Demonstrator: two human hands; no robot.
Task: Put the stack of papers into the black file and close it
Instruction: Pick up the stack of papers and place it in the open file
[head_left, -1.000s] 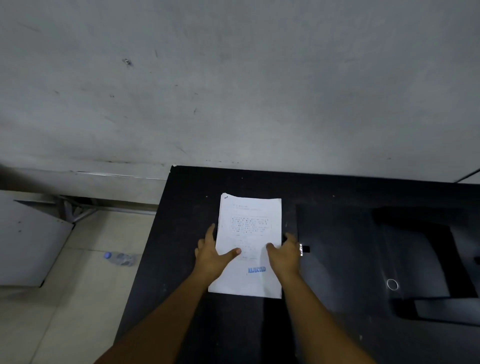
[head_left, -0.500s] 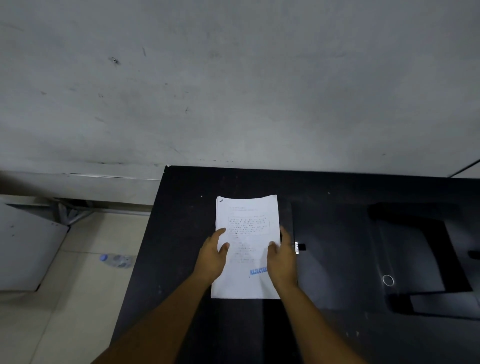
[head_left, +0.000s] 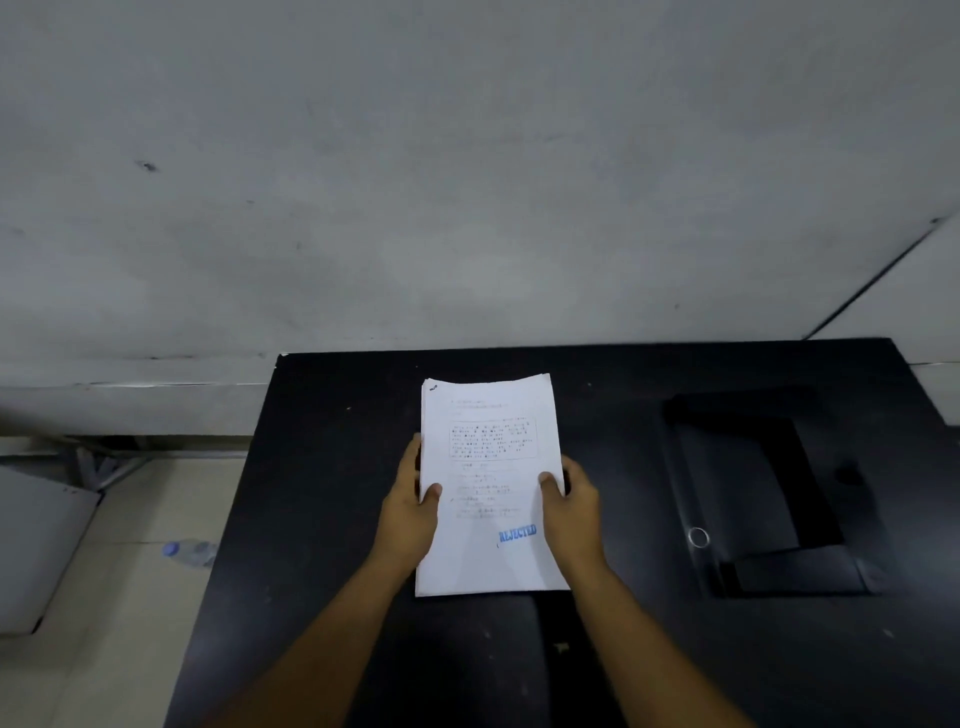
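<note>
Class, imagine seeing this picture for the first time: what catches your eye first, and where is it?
The white stack of papers, stamped REJECTED in blue, glows against the black table, gripped at its sides by the left hand and right hand. To its right lies the black file.

Bare office: black desk (head_left: 322, 467), grey wall (head_left: 467, 182)

Black table (head_left: 322, 493), open black file (head_left: 753, 499)

White papers (head_left: 488, 483) with blue stamp (head_left: 517, 534), black file (head_left: 753, 493), black table (head_left: 332, 467)
</note>
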